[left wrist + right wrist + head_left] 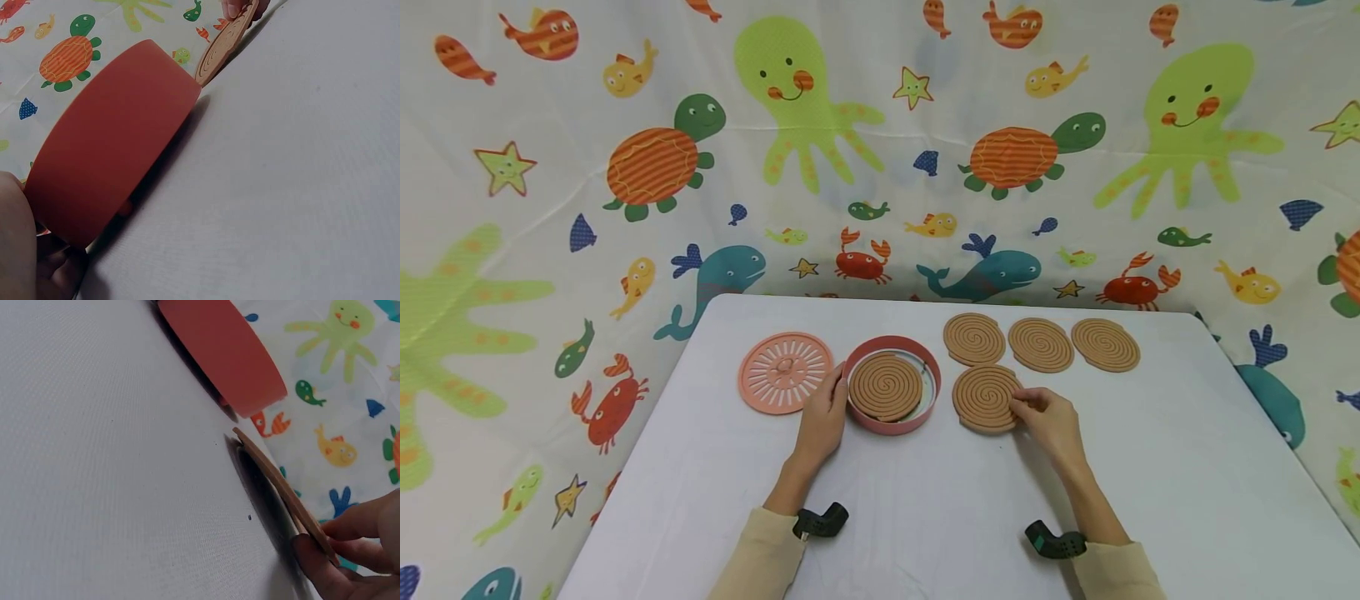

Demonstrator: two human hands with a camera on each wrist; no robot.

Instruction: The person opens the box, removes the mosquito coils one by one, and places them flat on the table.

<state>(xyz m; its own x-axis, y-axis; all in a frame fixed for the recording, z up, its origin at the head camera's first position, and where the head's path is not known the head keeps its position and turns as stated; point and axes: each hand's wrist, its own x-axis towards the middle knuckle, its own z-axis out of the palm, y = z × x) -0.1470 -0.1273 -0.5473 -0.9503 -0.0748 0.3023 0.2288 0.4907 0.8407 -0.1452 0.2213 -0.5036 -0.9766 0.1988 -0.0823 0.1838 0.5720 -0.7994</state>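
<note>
My left hand (823, 417) grips the left side of a round red mosquito coil holder (891, 428); in the left wrist view its fingers reach below the holder's edge. One brown mosquito coil (886, 386) lies inside the holder. My right hand (1054, 425) pinches another mosquito coil (985, 398) at its right edge, just right of the holder. The right wrist view shows this held coil (281, 487) tilted and raised off the table, with thumb and fingers on opposite faces.
A slotted pink-orange lid (786, 373) lies left of the holder. At the back right, three more coils rest in a row: a left one (973, 338), a middle one (1041, 344) and a right one (1105, 344). A patterned curtain (880, 167) hangs behind the white table (917, 517).
</note>
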